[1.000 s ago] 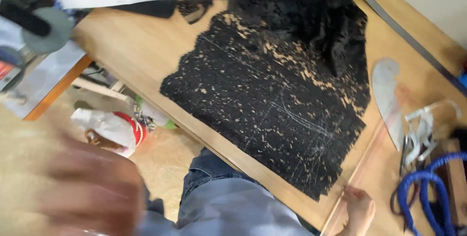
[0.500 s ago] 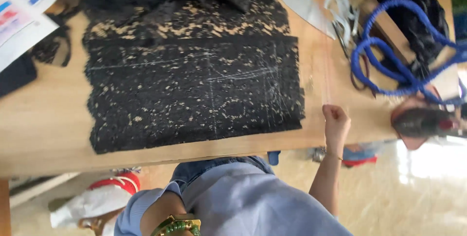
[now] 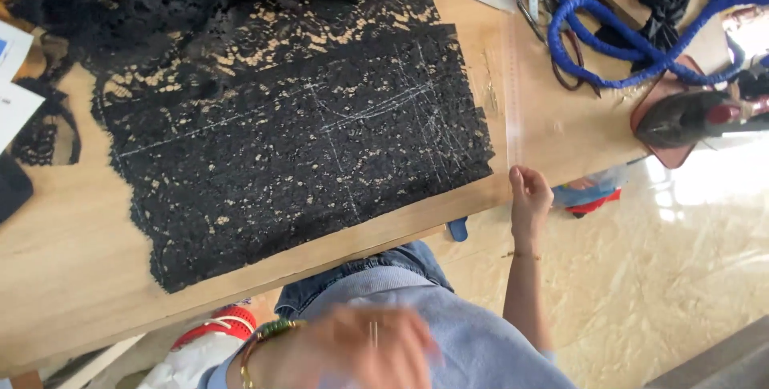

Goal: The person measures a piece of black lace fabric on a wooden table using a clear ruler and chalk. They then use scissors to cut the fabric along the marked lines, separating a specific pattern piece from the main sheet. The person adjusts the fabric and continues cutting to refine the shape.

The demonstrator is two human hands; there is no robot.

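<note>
Right hand (image 3: 529, 197), fingers curled together, grips the clear plastic ruler (image 3: 513, 92) at the table edge, three o'clock of the chalk-marked black lace panel (image 3: 296, 141). Ruler: judged light, stiff, slippery; best held flat. Left hand (image 3: 376, 349) blurred; cannot tell.

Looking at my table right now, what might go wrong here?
The clear ruler under your right hand reaches the table edge, so a nudge might tip it off. The black lace also lies close to that edge and could slide, shifting its chalk lines. The blue cord loops around the scissors and may snag them.
</note>
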